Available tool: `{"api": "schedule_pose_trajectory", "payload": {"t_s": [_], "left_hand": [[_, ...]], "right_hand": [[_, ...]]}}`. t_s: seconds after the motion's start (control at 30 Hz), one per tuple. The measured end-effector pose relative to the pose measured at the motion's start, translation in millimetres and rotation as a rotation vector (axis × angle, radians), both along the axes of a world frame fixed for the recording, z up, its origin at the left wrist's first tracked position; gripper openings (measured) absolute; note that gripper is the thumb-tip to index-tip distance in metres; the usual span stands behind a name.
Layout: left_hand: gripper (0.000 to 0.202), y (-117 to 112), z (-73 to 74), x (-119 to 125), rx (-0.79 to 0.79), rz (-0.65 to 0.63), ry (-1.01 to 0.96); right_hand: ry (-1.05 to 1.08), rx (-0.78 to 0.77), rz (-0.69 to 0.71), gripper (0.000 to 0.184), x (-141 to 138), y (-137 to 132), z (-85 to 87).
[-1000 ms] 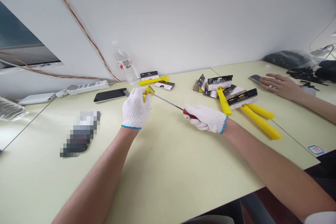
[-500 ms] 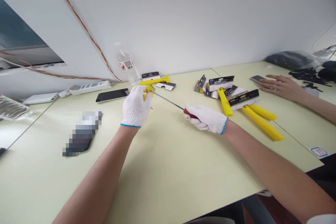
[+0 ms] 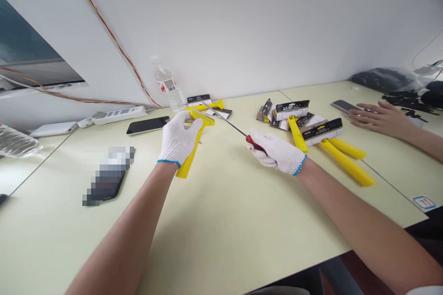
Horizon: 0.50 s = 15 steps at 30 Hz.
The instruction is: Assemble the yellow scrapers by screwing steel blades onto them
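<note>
Swung round since the previous view: yellow plastic scraper (image 3: pixel 187 161), handle now hanging below the left hand (image 3: pixel 178 138), fingers closed around its head. Right hand (image 3: pixel 277 152) closed on the red handle of a screwdriver (image 3: pixel 254 143), shaft angled past the scraper head, contact not discernible. On the pale laminate table (image 3: pixel 242 221): packaged scrapers (image 3: pixel 289 110), smartphone (image 3: pixel 147 125), power strip (image 3: pixel 117 115), water bottle (image 3: pixel 168 87), co-worker's hand (image 3: pixel 380 120) beside another phone (image 3: pixel 342 106).
</note>
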<state>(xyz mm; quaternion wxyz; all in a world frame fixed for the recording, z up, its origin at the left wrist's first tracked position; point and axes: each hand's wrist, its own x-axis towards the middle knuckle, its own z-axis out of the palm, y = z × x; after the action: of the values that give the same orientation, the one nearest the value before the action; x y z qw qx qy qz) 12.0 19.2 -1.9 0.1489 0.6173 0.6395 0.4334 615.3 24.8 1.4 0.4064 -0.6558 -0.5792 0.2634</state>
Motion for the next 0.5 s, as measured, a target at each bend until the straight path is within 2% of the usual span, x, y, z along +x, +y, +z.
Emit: {"api": "schedule_pose_trajectory", "payload": {"t_s": [0.07, 0.17, 0.23, 0.27, 0.33, 0.4, 0.5], "left_hand": [[0.028, 0.5, -0.4, 0.0, -0.009, -0.009, -0.075], [0.031, 4.1, -2.0, -5.1, -0.047, -0.034, -0.283], [0.035, 8.4, -4.2, -11.3, -0.072, -0.062, -0.436], [0.037, 10.8, -5.8, -14.7, -0.079, -0.090, -0.511], [0.040, 15.7, -9.4, -20.9, -0.095, -0.147, -0.645], [0.040, 19.2, -12.1, -25.1, -0.136, -0.181, -0.733], [0.037, 19.6, -11.1, -25.8, -0.186, -0.196, -0.771]], "right_hand": [[-0.182, -0.004, 0.137, 0.101, -74.8, -13.6, 4.5], [-0.291, -0.010, 0.266, 0.101, -199.7, -23.7, -12.4], [-0.368, -0.030, 0.311, 0.091, -260.3, -21.6, -29.9], [-0.396, -0.034, 0.313, 0.078, -279.2, -18.9, -36.9], [-0.451, -0.044, 0.312, 0.057, -295.6, -13.1, -44.3], [-0.524, -0.063, 0.302, 0.042, -293.3, -9.3, -44.7], [-0.677, -0.098, 0.276, 0.038, -281.4, -8.5, -43.0]]}}
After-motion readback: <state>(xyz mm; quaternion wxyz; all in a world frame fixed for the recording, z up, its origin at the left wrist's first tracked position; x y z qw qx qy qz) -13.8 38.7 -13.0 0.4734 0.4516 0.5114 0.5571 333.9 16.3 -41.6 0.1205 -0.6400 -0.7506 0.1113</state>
